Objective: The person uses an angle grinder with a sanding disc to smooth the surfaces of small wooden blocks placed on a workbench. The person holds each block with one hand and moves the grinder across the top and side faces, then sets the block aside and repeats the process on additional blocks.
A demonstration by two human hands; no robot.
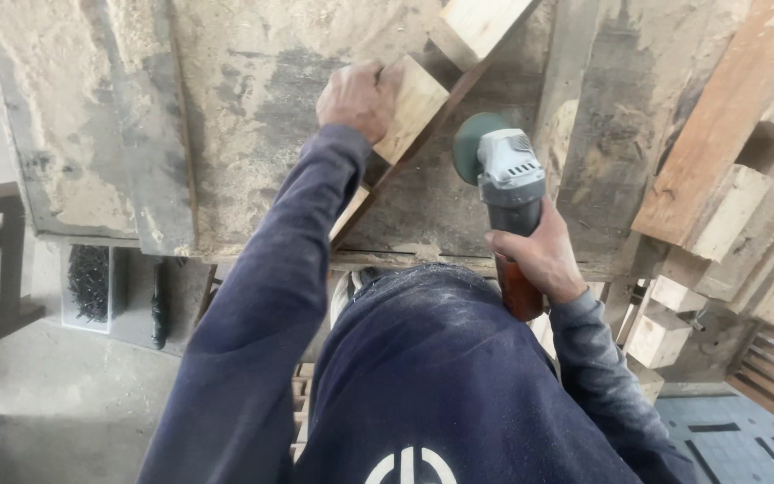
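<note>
Left hand (357,97) clamps wood block (412,108) near tabletop (253,108) far edge; right hand (539,255) wraps sander (505,184); keep disc flat

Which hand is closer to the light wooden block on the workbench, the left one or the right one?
Left. The left hand rests on the wooden block; the right hand holds the angle grinder, lower right.

I see a box of dark screws (90,283) under the worktop's (226,134) left edge, and stacked wooden frames (727,206) off its right edge.
</note>
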